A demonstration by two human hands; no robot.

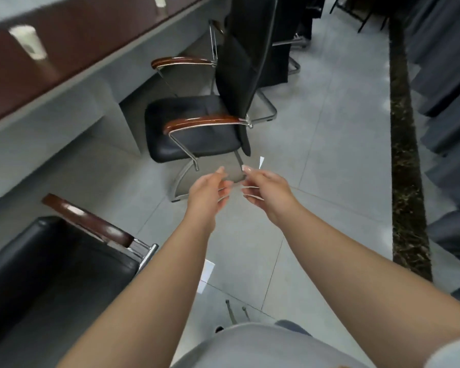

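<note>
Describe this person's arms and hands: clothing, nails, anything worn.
Both forearms are bare down to the left hand and right hand; no watch, ring or bracelet shows. The fingernails are long with pale tips. Light fabric, probably a short sleeve, edges the right upper arm, beside a grey top.

Bare forearms (170,261); grey top (250,346) — pale short sleeve (452,351) at right; long pale nails (248,168) on the right hand (268,191)

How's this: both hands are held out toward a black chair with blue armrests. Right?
Not quite: the head view shows the armrests are brown, not blue. The left hand and right hand are indeed held out toward the black chair.
</note>
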